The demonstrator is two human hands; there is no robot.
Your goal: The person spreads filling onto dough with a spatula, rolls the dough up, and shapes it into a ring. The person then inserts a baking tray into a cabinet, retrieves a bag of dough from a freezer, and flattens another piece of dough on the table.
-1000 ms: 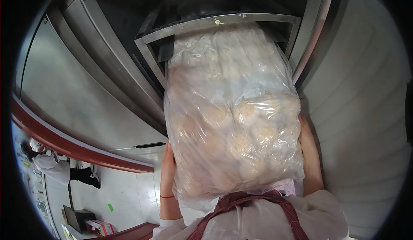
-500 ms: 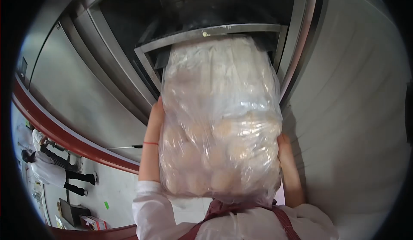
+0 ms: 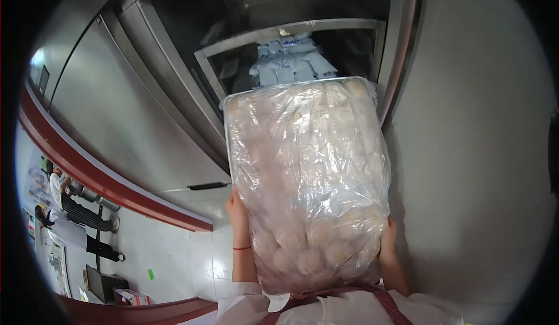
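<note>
Tray [image 3: 229, 141] is at the front of an open steel cabinet, held by both hands, far edge near the metal frame [image 3: 343, 26] of the compartment. Round, pale pieces [image 3: 288, 237] sit on it, clearest at the near end, all under clear plastic wrap [image 3: 308, 168], creased and shiny. Left hand [image 3: 235, 205] has hold of the left side toward the near end; red band [image 3: 241, 248] on that wrist. Right hand [image 3: 389, 235] has the right side, slightly nearer. Fingers mostly hidden by tray and wrap on both, so can't tell how far they curl. Beyond the far edge, inside the frame: pale blue-grey packets [image 3: 294, 63], piled. Left: steel door [image 3: 110, 115] with dark handle [image 3: 208, 186]. Right: broad grey panel [image 3: 471, 150]. Far left: two people standing, well apart from the tray.
</note>
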